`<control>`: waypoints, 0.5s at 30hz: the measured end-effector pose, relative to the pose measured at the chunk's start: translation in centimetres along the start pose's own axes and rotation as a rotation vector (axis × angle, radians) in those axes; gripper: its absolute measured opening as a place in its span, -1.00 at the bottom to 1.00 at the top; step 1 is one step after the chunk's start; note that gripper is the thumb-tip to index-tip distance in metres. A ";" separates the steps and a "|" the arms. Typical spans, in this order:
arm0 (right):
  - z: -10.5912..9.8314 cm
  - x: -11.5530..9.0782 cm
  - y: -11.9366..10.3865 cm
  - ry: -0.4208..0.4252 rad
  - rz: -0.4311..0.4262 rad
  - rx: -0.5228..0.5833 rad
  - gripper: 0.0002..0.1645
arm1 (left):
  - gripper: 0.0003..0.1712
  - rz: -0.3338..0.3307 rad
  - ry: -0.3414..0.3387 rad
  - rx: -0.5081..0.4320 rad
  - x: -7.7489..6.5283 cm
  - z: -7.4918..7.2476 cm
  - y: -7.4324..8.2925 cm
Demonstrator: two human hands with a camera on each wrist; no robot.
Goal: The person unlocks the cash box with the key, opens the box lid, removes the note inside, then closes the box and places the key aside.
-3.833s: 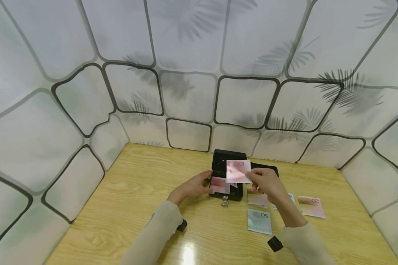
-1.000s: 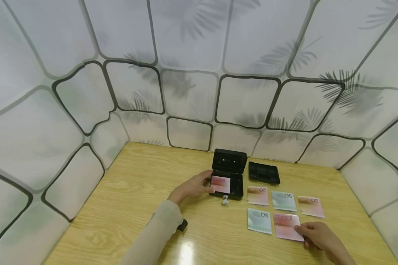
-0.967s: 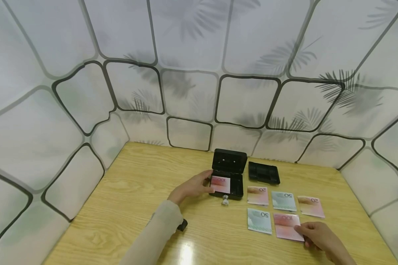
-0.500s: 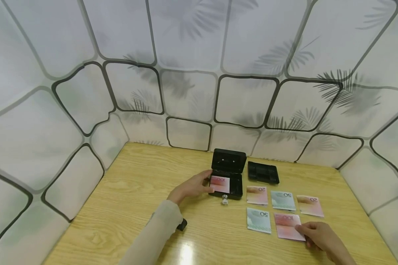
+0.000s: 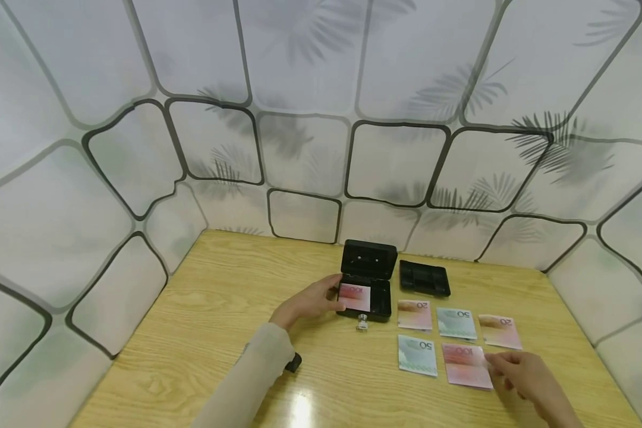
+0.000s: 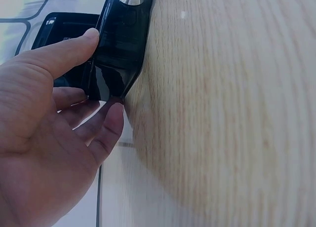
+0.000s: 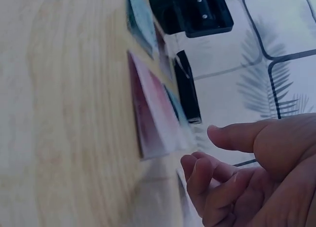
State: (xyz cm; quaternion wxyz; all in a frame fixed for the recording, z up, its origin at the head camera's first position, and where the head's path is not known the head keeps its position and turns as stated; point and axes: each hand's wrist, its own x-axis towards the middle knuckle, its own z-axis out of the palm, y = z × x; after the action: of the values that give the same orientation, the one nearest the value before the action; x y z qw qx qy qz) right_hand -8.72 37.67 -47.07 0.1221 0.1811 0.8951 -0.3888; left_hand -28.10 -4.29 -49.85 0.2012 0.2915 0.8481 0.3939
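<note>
With twelve o'clock pointing away from the person, the left hand (image 5: pixel 309 301) grips the black cash box (image 5: pixel 381 297) at its nine o'clock end, thumb on the front and fingers round the side. The box stands with its lid (image 5: pixel 369 260) raised at twelve o'clock and a silver lock fitting (image 5: pixel 362 322) at six. Inside, toward nine o'clock, lies a red 100 banknote (image 5: pixel 355 298). The black tray (image 5: pixel 424 279) sits on the counter (image 5: pixel 219 285) at the box's three o'clock.

The right hand (image 5: pixel 521 373) is released, its thumb and bent fingers apart with nothing between them. It is at three o'clock of a folded pink-red 100 banknote (image 5: pixel 466 365) that lies on the counter; whether a fingertip touches the edge, I cannot tell. From that note, a green 50 banknote (image 5: pixel 417 355) lies at nine o'clock, a pink 20 banknote (image 5: pixel 414 315) between ten and eleven, a second green 50 (image 5: pixel 456 324) near twelve and a second pink 20 (image 5: pixel 500 331) between one and two. Beyond the counter, at twelve o'clock, rises a leaf-patterned backdrop (image 5: pixel 307 148)
</note>
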 end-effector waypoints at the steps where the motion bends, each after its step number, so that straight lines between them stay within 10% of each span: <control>1: -0.1 0.0 -0.3 0.007 0.001 0.001 -0.51 | -0.06 0.002 0.000 0.000 0.0 0.0 0.0; 15: 1.2 0.8 -8.0 0.023 -0.163 0.103 -0.40 | -0.07 -0.003 0.008 -0.005 -0.2 0.0 0.3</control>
State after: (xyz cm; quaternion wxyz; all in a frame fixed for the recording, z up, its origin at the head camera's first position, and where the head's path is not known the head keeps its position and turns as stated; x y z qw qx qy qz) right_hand -12.69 31.88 -42.91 0.0701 0.1182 0.8871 -0.4407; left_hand -27.86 -4.24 -49.55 0.1993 0.2883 0.8482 0.3971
